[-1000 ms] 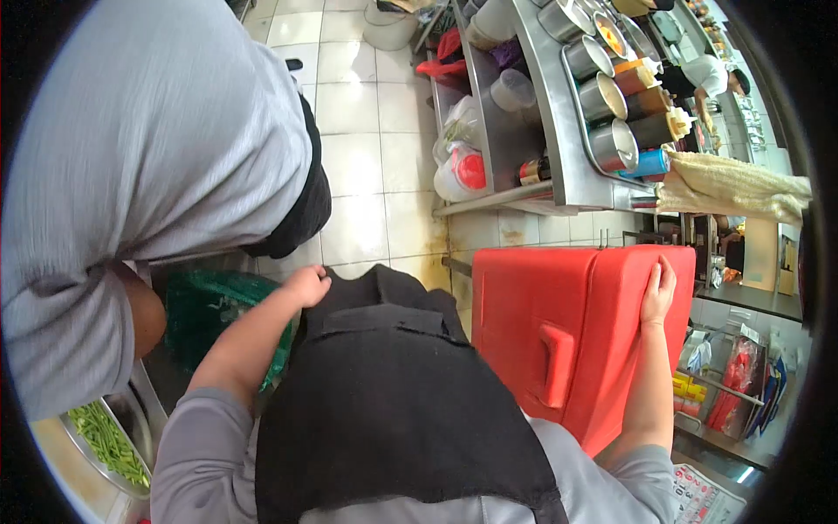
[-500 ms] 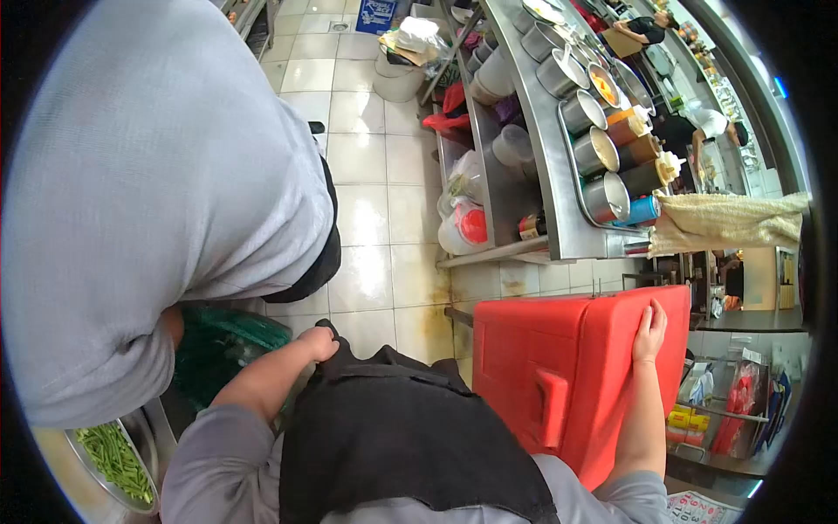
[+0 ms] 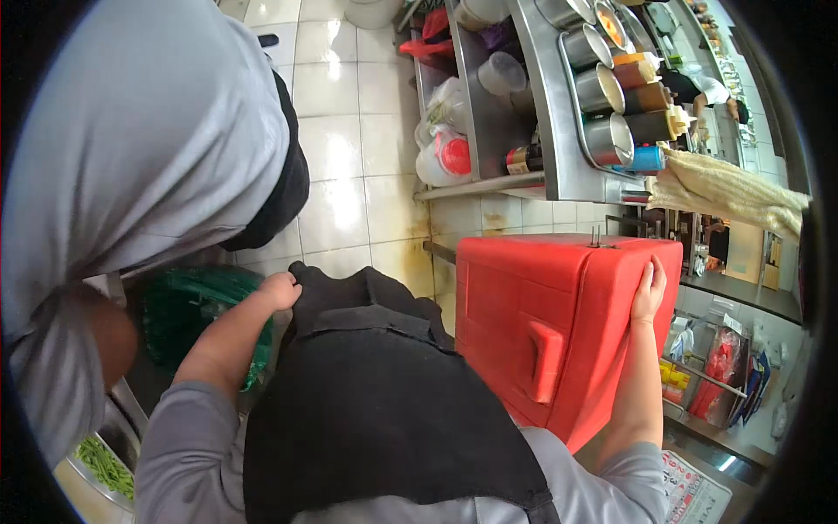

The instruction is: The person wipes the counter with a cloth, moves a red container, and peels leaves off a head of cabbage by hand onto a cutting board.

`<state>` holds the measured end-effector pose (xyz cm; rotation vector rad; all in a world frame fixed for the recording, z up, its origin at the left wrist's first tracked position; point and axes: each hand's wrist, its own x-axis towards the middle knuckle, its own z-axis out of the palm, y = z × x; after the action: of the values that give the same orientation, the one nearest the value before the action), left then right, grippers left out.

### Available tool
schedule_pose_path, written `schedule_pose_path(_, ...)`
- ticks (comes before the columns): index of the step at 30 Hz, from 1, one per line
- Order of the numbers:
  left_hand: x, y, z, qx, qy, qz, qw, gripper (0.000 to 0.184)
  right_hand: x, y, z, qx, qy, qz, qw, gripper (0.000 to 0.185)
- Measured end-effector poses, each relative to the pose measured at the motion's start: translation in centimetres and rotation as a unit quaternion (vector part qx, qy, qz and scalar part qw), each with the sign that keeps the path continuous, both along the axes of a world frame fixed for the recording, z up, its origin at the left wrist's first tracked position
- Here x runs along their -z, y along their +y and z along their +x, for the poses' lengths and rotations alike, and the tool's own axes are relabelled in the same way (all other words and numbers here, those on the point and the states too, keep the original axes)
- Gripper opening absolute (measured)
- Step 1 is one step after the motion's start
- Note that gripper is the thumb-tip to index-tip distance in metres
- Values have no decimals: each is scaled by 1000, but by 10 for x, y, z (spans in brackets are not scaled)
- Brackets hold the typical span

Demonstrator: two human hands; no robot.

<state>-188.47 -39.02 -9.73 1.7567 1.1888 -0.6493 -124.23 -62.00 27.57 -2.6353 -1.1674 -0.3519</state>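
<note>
My left hand (image 3: 282,291) is closed on the edge of the black apron (image 3: 375,410) that I wear. To my right stands a large red insulated box (image 3: 519,306) with a moulded handle on its side. On top of the box's lid rests my right hand (image 3: 649,293), its fingers stretched out flat near the far edge. A green plastic bag (image 3: 170,323) lies beyond my left forearm. Close on my left is another person in a grey shirt (image 3: 148,131), whose forearm reaches down past the bag.
A steel counter (image 3: 559,131) ahead carries metal pots (image 3: 600,90), sauce bottles and a yellow towel (image 3: 724,188). Its lower shelf holds tubs and bags. A tray of cut green vegetables (image 3: 105,467) sits at lower left. Tiled floor (image 3: 332,144) runs between the counter and the other person.
The view has shifted, so the counter and floor sit higher in it. The other person's forearm shows more at left. My left hand stays on the apron, my right on the box.
</note>
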Motion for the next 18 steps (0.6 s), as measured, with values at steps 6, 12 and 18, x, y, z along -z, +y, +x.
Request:
schedule_pose_path(6,38,-20,7,36,32,-66,997,43,2,-4,1,-8,39,30,999,45)
schedule_pose_path(12,38,-15,45,108,25,-97,989,41,0,-6,2,8,67,35,997,45)
schedule_pose_path(18,55,-13,61,149,15,-115,982,41,-3,-5,2,18,81,29,996,44)
